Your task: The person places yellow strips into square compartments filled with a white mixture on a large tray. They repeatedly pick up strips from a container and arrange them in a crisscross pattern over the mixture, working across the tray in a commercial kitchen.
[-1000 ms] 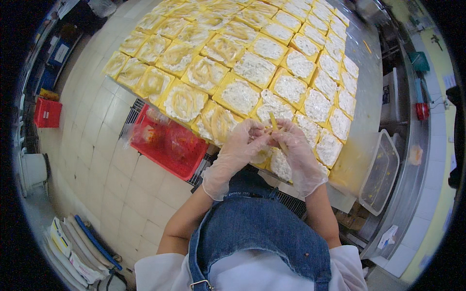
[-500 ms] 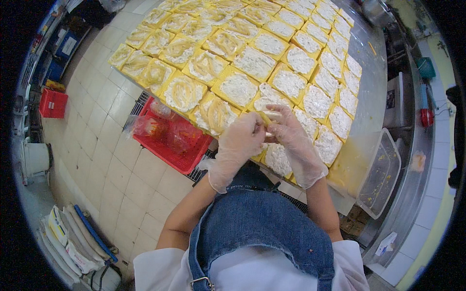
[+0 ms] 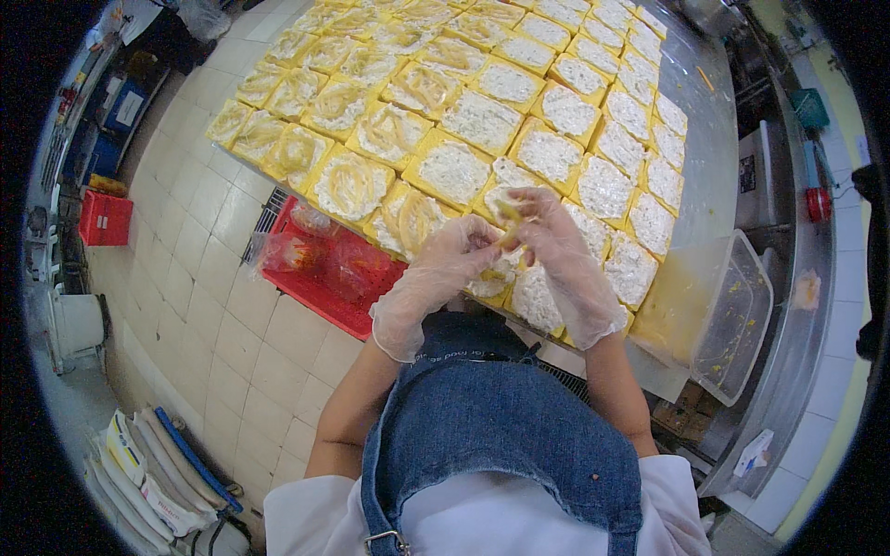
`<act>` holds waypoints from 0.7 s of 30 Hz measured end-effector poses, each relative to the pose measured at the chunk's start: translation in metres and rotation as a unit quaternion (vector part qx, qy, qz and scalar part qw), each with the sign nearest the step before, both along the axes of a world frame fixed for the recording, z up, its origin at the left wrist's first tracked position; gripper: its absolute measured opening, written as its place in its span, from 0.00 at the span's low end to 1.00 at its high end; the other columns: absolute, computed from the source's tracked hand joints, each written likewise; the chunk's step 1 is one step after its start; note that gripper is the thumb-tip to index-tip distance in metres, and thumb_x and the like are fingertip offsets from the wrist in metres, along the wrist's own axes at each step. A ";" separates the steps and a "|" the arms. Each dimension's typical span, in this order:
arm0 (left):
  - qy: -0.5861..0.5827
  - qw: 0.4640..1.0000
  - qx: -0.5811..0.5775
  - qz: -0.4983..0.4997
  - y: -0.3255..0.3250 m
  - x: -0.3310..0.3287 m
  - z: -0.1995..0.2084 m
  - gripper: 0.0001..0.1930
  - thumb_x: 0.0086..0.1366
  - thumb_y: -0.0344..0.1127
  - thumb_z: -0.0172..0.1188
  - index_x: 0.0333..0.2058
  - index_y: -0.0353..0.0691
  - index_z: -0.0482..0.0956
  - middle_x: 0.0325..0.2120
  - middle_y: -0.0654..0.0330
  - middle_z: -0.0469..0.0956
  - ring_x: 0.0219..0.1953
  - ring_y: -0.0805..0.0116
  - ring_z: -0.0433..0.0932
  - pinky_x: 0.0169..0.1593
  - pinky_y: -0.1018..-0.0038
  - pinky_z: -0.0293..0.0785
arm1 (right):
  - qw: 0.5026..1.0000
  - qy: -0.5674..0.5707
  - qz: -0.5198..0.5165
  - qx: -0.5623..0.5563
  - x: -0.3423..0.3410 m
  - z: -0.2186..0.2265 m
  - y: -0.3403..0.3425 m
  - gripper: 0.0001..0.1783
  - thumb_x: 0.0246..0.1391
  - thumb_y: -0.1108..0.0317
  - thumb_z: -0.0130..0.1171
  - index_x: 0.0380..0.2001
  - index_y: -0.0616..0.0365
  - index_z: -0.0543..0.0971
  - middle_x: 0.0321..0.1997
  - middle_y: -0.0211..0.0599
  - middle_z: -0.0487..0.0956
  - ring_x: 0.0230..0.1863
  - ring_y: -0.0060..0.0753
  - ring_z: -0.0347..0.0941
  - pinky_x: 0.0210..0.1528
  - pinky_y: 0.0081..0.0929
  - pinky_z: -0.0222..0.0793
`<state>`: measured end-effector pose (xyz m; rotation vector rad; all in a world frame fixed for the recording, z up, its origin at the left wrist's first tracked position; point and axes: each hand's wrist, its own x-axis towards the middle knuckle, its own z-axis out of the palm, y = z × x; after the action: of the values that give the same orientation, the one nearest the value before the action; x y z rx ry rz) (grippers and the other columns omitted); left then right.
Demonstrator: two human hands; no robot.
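Both of my hands wear clear plastic gloves and meet above the near edge of the cake squares. My left hand (image 3: 447, 258) pinches the lower end of a soft yellow strip (image 3: 508, 212). The strip's upper part sits in the fingers of my right hand (image 3: 562, 248). Below them lie rows of yellow cake squares (image 3: 454, 170) spread with white speckled cream. Squares toward the left, such as the cream-topped one (image 3: 350, 185), carry similar yellow strips; those toward the right bear only cream. My fingers partly hide the strip and the squares beneath.
A metal table (image 3: 697, 56) holds the cake. At its near right corner stands a clear plastic tub (image 3: 747, 320) with yellow residue. Under the left edge is a red basket (image 3: 320, 298) with bagged contents. Sacks (image 3: 153, 468) lie at lower left; a red crate (image 3: 104, 220) stands at far left.
My hands have drawn slightly apart, and more of the yellow strip shows between them. My left hand sits a little lower and further left. The whole view has shifted slightly.
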<state>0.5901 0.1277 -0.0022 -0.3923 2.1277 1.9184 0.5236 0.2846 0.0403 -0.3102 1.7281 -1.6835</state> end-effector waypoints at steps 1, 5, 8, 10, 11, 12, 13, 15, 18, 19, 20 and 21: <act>-0.019 1.000 0.014 -0.011 -0.003 0.001 0.001 0.10 0.58 0.34 0.59 0.38 0.38 0.73 0.32 0.65 0.73 0.34 0.76 0.71 0.39 0.79 0.68 | 0.999 0.015 -0.036 0.023 -0.002 0.000 0.000 0.21 0.50 0.66 0.52 0.49 0.57 0.67 0.39 0.32 0.66 0.38 0.22 0.63 0.40 0.19 0.61; -0.033 0.979 0.181 0.086 -0.008 0.004 0.007 0.09 0.58 0.33 0.58 0.37 0.39 0.73 0.31 0.65 0.73 0.36 0.76 0.70 0.41 0.79 0.67 | 0.996 0.012 -0.074 0.050 -0.007 -0.006 -0.003 0.17 0.49 0.69 0.56 0.43 0.57 0.69 0.34 0.27 0.68 0.35 0.17 0.62 0.37 0.16 0.58; -0.019 0.960 0.250 0.121 -0.003 0.004 0.008 0.09 0.58 0.32 0.58 0.37 0.39 0.73 0.31 0.64 0.73 0.37 0.76 0.70 0.42 0.80 0.66 | 0.998 -0.024 -0.055 0.006 0.005 -0.015 -0.011 0.17 0.47 0.69 0.60 0.41 0.54 0.69 0.32 0.24 0.69 0.29 0.12 0.61 0.28 0.11 0.55; 0.004 0.950 0.285 0.130 0.001 0.004 0.007 0.08 0.58 0.32 0.58 0.36 0.40 0.73 0.30 0.64 0.73 0.36 0.77 0.70 0.41 0.80 0.66 | 0.997 -0.048 -0.059 -0.008 0.012 -0.017 -0.014 0.18 0.45 0.68 0.63 0.40 0.54 0.69 0.32 0.24 0.70 0.30 0.13 0.62 0.30 0.12 0.56; 0.005 0.946 0.291 0.142 0.002 0.004 0.006 0.07 0.58 0.31 0.58 0.35 0.40 0.73 0.30 0.64 0.73 0.35 0.77 0.70 0.40 0.80 0.66 | 0.997 -0.043 -0.068 -0.004 0.015 -0.017 -0.014 0.18 0.46 0.68 0.62 0.40 0.54 0.69 0.32 0.24 0.70 0.31 0.13 0.62 0.31 0.12 0.57; 0.006 0.942 0.297 0.154 0.005 0.003 0.005 0.06 0.58 0.30 0.58 0.34 0.40 0.73 0.29 0.64 0.74 0.33 0.77 0.70 0.38 0.81 0.66 | 0.997 -0.047 -0.064 0.006 0.016 -0.017 -0.014 0.18 0.46 0.68 0.62 0.41 0.54 0.69 0.33 0.24 0.70 0.31 0.13 0.63 0.31 0.13 0.57; 0.004 0.937 0.305 0.168 0.006 0.003 0.005 0.05 0.58 0.29 0.58 0.33 0.40 0.73 0.28 0.64 0.74 0.32 0.77 0.70 0.37 0.81 0.66 | 0.997 -0.041 -0.061 -0.005 0.017 -0.016 -0.013 0.18 0.46 0.68 0.62 0.41 0.54 0.69 0.33 0.24 0.70 0.32 0.14 0.63 0.32 0.13 0.57; 0.017 0.948 0.269 0.170 0.010 0.001 0.003 0.05 0.58 0.29 0.58 0.33 0.39 0.73 0.28 0.63 0.74 0.31 0.76 0.71 0.36 0.81 0.67 | 0.997 -0.044 -0.058 0.022 0.015 -0.016 -0.011 0.18 0.46 0.69 0.61 0.40 0.54 0.68 0.32 0.25 0.70 0.31 0.14 0.63 0.32 0.13 0.57; 0.005 0.960 0.235 0.150 0.013 0.001 0.002 0.05 0.57 0.31 0.58 0.33 0.40 0.73 0.28 0.64 0.74 0.33 0.76 0.71 0.38 0.80 0.66 | 0.997 -0.012 -0.059 0.039 0.013 -0.020 -0.010 0.18 0.47 0.70 0.58 0.42 0.59 0.68 0.32 0.28 0.70 0.31 0.18 0.64 0.31 0.17 0.60; -0.004 0.964 0.227 0.138 0.012 0.002 0.003 0.06 0.57 0.32 0.59 0.33 0.41 0.73 0.28 0.64 0.73 0.34 0.76 0.71 0.39 0.80 0.66 | 0.997 0.002 -0.061 0.047 0.014 -0.022 -0.010 0.18 0.48 0.71 0.57 0.43 0.61 0.67 0.32 0.30 0.70 0.31 0.20 0.64 0.31 0.18 0.62; 0.002 0.963 0.223 0.151 0.013 0.003 0.003 0.06 0.57 0.32 0.59 0.33 0.40 0.73 0.28 0.64 0.74 0.33 0.75 0.71 0.39 0.80 0.66 | 0.997 -0.012 -0.055 0.056 0.013 -0.024 -0.009 0.18 0.47 0.71 0.57 0.42 0.62 0.67 0.32 0.30 0.70 0.31 0.20 0.64 0.31 0.19 0.62; 0.008 0.962 0.220 0.163 0.013 0.005 0.004 0.07 0.57 0.33 0.59 0.34 0.40 0.73 0.28 0.64 0.74 0.33 0.75 0.71 0.38 0.80 0.67 | 0.996 -0.026 -0.049 0.065 0.014 -0.026 -0.009 0.18 0.47 0.70 0.56 0.42 0.62 0.68 0.32 0.31 0.70 0.32 0.21 0.64 0.32 0.19 0.62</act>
<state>0.5952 0.1410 0.0015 -0.6612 1.6484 2.5028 0.5371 0.2758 0.0142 -0.1228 1.8290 -1.6228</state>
